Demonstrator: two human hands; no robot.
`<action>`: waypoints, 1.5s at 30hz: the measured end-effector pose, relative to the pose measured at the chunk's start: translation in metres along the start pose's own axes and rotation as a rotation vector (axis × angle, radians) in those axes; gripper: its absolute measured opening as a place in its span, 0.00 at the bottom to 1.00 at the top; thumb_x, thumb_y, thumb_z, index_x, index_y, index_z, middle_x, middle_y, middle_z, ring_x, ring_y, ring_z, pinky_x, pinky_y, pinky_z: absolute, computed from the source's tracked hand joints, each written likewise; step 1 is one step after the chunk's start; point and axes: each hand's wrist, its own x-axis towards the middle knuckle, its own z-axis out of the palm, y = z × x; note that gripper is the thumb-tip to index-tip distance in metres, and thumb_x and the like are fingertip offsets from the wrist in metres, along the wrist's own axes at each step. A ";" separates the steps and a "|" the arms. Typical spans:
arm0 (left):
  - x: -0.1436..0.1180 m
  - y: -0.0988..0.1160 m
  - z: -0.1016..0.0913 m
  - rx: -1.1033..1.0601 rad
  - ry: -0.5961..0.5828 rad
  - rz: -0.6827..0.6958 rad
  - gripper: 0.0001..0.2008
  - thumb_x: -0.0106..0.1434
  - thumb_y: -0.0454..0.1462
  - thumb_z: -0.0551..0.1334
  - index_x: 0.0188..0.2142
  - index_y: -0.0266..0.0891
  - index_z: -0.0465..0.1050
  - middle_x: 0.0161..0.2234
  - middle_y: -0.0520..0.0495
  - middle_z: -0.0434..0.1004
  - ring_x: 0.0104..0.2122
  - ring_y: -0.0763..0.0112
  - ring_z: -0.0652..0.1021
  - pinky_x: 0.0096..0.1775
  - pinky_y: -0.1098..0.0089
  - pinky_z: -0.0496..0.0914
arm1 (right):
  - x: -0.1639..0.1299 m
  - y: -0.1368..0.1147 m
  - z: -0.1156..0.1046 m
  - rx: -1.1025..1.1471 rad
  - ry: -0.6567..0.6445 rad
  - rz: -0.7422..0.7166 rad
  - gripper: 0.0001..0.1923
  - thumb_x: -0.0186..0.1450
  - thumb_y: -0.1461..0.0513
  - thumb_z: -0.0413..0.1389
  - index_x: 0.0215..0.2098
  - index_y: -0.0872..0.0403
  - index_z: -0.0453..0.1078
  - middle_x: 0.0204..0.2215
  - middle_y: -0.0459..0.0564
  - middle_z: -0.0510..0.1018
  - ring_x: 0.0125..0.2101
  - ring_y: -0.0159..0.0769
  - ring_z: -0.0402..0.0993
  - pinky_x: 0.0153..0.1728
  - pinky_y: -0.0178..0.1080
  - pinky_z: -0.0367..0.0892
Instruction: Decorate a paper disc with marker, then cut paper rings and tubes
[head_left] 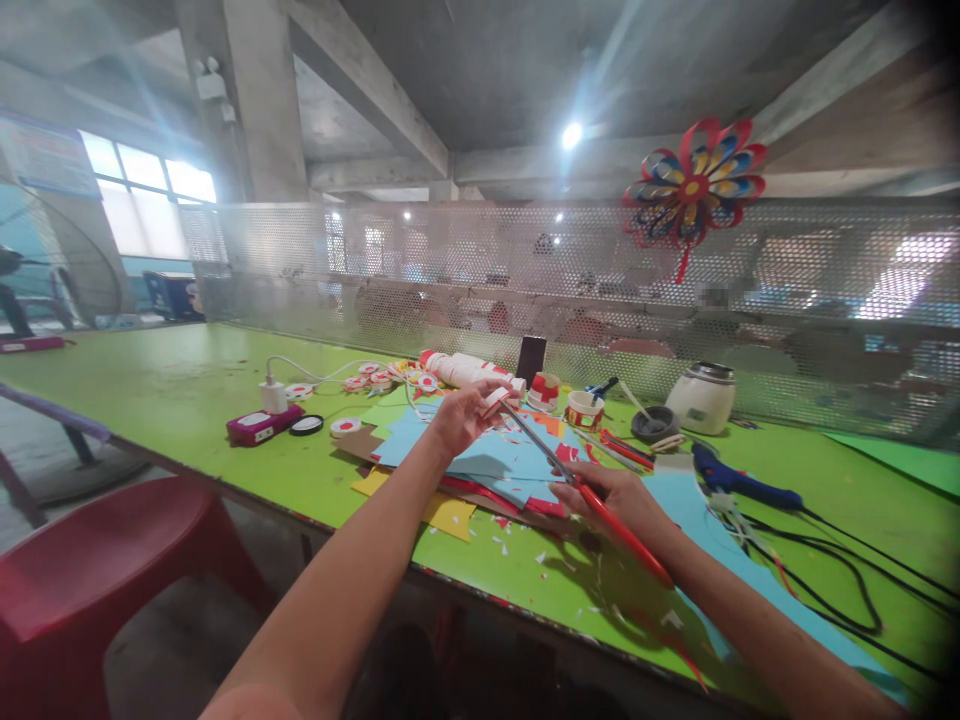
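My left hand [466, 415] pinches a small white and red paper piece [495, 402] above the stack of paper. Red-handled scissors [626, 535] are in my right hand [611, 492], their blades pointing up and left so that the tips reach the piece. Whether the blades are cutting into it is too small to tell. Beneath both hands lie light blue paper sheets [480, 458], with a yellow sheet [450, 518] poking out at the front. White scraps are scattered on the green table [517, 580].
A blue glue gun [746, 480] with black cables lies at right, near a cream jar [701, 398] and a dark bowl [655, 422]. Left are a magenta power strip [259, 427] and round paper pieces [346, 427]. A perforated metal screen [465, 270] borders the back; a red stool [112, 540] stands front left.
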 end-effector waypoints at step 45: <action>0.005 -0.007 -0.007 0.087 -0.033 0.006 0.22 0.46 0.32 0.56 0.42 0.32 0.74 0.38 0.40 0.78 0.39 0.64 0.76 0.39 0.67 0.68 | 0.000 0.001 0.002 -0.098 0.009 -0.133 0.20 0.63 0.49 0.51 0.28 0.55 0.75 0.20 0.47 0.74 0.20 0.33 0.66 0.24 0.34 0.61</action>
